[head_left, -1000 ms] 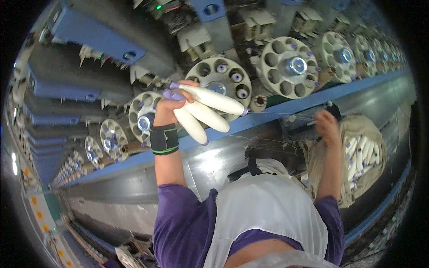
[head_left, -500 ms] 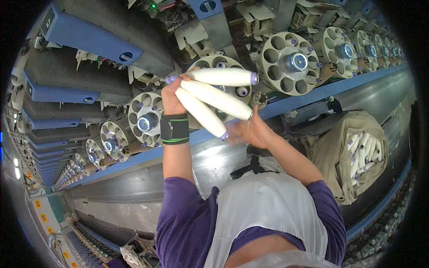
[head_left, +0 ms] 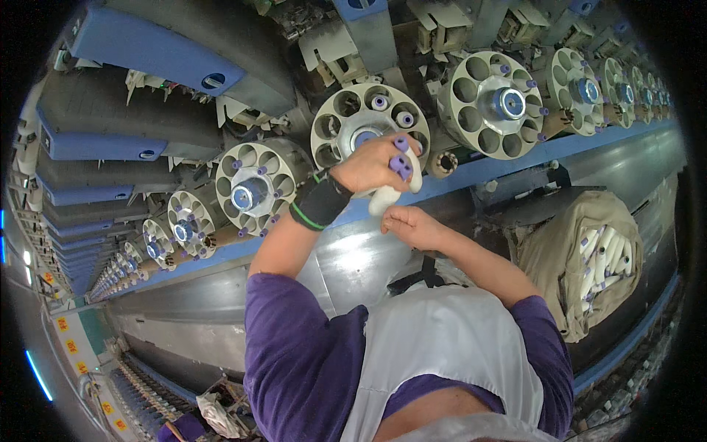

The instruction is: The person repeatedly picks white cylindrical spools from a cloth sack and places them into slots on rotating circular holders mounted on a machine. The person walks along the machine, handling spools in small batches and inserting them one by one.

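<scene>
My left hand point(head_left: 366, 163), with a black wristband, is wrapped around a bunch of white yarn bobbins point(head_left: 415, 177) with purple tube ends, tips pointing up. It hovers over the front of a cream round magazine point(head_left: 322, 138) with round pockets, hiding its hub and lower right part. Two purple-tipped bobbins point(head_left: 379, 102) show in that magazine's upper right pockets. Just below the held bunch, my right hand point(head_left: 414, 227) is closed, its fingertips close to the lower end of one bobbin. What it pinches, if anything, is too small to see.
More round magazines point(head_left: 493, 103) line the machine to both sides, above a blue rail point(head_left: 508, 168). A beige cloth sack point(head_left: 549, 254) full of white bobbins stands at the right. Blue-fronted machine arms point(head_left: 158, 51) jut out at upper left. A metal surface point(head_left: 353, 254) runs below.
The left hand has turned and moved right, bringing the bobbins from spread out sideways to tips up over the magazine. My right hand has closed and dropped slightly below them.
</scene>
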`<state>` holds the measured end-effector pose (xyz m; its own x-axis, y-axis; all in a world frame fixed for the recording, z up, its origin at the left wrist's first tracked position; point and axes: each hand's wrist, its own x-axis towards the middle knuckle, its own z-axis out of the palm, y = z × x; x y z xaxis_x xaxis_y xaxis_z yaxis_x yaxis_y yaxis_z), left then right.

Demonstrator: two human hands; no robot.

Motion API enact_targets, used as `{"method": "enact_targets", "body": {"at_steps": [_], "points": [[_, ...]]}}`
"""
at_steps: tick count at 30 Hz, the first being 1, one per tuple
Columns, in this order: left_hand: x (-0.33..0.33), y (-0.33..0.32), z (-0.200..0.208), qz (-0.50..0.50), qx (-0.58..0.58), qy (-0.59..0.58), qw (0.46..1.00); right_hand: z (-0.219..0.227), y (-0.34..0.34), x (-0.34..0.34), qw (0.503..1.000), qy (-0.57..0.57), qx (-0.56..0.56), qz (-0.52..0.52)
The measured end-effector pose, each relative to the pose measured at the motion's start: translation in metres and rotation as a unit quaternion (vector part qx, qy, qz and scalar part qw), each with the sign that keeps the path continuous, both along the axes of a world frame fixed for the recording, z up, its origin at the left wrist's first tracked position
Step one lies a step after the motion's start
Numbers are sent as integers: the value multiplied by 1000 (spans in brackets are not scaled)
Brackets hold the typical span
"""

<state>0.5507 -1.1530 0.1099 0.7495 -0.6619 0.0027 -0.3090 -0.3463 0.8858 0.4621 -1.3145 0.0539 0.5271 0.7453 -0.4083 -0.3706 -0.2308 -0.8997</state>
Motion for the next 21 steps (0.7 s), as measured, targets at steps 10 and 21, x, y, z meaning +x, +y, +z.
{"method": "enact_targets", "body": {"at_steps": [10, 21], "points": [[4, 15, 16, 63, 16, -158, 985, 30, -28, 60, 947, 6, 16, -321], [-76, 54, -51, 321, 33, -161, 933, 5, -22, 37, 970, -65, -48, -228]]}}
